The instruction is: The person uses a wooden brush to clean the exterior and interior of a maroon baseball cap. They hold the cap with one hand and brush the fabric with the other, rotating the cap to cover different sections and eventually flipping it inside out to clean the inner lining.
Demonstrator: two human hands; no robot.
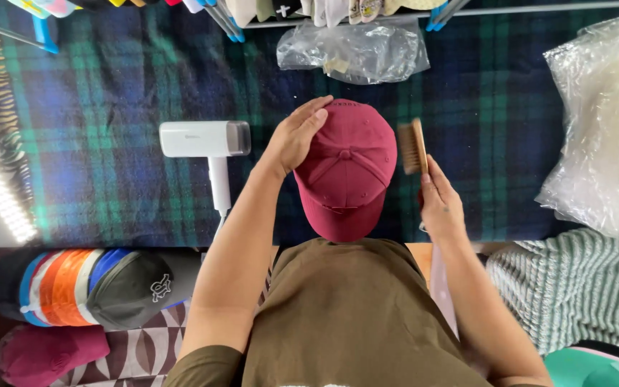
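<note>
Nearest the camera, the person's olive-brown shirt fills the lower centre, with a stack of folded caps at lower left and a striped green-and-white cloth at lower right. Just beyond the shirt, a maroon cap sits crown-up on the bench, which is covered by a blue-green plaid blanket; the brim points toward the person. The left hand lies flat on the cap's left crown panel, fingers spread and curved over the top and closed on nothing, with the forearm running straight back to the body. The right hand is closed around the handle of a wooden bristle brush, held just beside the right side of the crown with its head pointing away from the person; whether the bristles touch the fabric cannot be determined. Risk assessment: the steadying hand covers one side only, so a firm stroke from the right could push the cap sideways or dent the crown. A white handheld steamer lies near the left elbow, and an elbow swing could knock it. Farther out lie a crumpled clear plastic bag and, at far right, a large bagged pale bundle. A rail of hanging items lines the far edge.
</note>
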